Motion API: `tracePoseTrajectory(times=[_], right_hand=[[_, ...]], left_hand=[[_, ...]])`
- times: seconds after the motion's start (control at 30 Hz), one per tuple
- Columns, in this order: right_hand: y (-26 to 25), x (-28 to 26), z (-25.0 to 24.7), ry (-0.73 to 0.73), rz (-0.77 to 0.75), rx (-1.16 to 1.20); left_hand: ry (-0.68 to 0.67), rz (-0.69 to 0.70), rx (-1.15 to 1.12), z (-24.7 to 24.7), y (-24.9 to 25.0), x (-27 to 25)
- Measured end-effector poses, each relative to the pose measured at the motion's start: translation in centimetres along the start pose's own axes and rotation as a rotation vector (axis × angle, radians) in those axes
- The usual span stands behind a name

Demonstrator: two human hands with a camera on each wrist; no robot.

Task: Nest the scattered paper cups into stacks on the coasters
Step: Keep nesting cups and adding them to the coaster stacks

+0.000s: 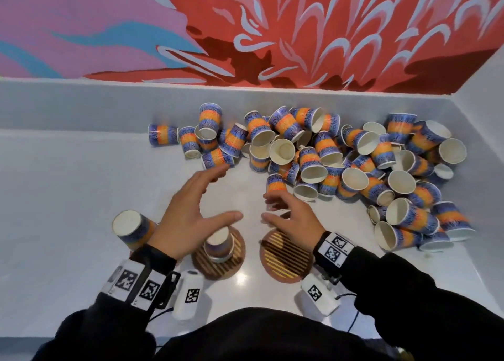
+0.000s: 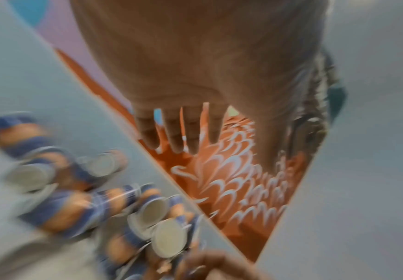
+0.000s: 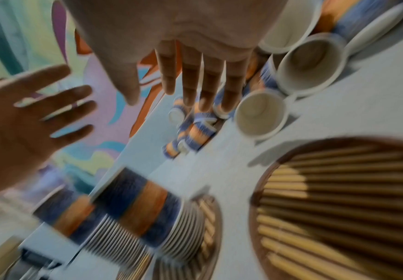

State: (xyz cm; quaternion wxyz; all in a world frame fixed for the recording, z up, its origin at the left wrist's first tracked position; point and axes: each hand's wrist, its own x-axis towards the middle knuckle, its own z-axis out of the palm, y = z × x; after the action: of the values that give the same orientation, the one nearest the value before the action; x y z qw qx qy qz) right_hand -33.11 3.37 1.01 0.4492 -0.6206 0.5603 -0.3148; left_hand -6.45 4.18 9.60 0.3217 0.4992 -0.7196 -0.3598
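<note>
Blue-and-orange paper cups (image 1: 341, 156) lie in a loose heap at the back middle and right of the white table. A stack of upside-down cups (image 1: 219, 244) stands on the left slatted wooden coaster (image 1: 215, 272). The right coaster (image 1: 289, 262) is bare. My left hand (image 1: 218, 197) hovers above that stack, fingers spread and holding nothing. My right hand (image 1: 268, 208) hovers past the bare coaster, fingers loosely bent, also holding nothing. The right wrist view shows the stack (image 3: 135, 208), the bare coaster (image 3: 339, 208) and straight fingers (image 3: 190, 85). The left wrist view is blurred, with straight fingers (image 2: 179, 132).
Another upside-down stack of cups (image 1: 131, 228) leans by my left wrist; what it stands on is hidden. A low white wall (image 1: 109, 107) closes the table at the back and right, under a red and pink mural. Bare tabletop (image 1: 68, 197) lies to the left.
</note>
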Motion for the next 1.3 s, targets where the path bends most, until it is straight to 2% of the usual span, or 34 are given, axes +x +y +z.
tracePoseTrajectory(times=[0.1,0.2,0.4,0.5,0.63,0.73,0.87,1.03,1.13,1.23,1.3], right_hand=[[1.3,-0.3,-3.4,0.144,-0.006,-0.036],[2.9,-0.2,-6.1,0.255,-0.002,-0.143],[5.9,2.0,-8.8,0.353,-0.016,-0.401],[6.6,3.2,-9.5,0.342,-0.016,-0.501],[6.5,4.5,-10.8,0.348,-0.058,-0.527],[6.6,6.2,-11.9,0.334,-0.035,-0.542],[6.6,8.2,-12.8,0.299,-0.070,-0.563],[5.8,8.6,-14.0,0.452,-0.190,-0.427],[5.7,7.2,-14.7,0.470,-0.217,-0.313],[6.2,5.2,-15.0,0.431,-0.196,-0.214],[6.5,3.9,-15.1,0.383,-0.116,-0.144]], left_hand=[[0.067,0.095,0.052,1.4,3.0,2.7],[0.031,0.111,0.102,4.5,3.9,5.4],[-0.257,-0.029,0.334,12.7,2.2,8.1],[-0.303,-0.135,0.398,15.6,-0.4,8.1],[-0.264,-0.182,0.463,17.4,-2.5,7.9],[-0.202,-0.258,0.510,17.9,-3.5,8.2],[-0.138,-0.284,0.485,18.5,-3.9,8.7],[-0.004,-0.315,0.505,18.9,-3.5,8.6],[0.072,-0.252,0.513,18.2,-3.0,8.3],[0.049,-0.215,0.564,17.4,-2.4,8.4],[-0.058,-0.216,0.632,17.5,-2.6,8.6]])
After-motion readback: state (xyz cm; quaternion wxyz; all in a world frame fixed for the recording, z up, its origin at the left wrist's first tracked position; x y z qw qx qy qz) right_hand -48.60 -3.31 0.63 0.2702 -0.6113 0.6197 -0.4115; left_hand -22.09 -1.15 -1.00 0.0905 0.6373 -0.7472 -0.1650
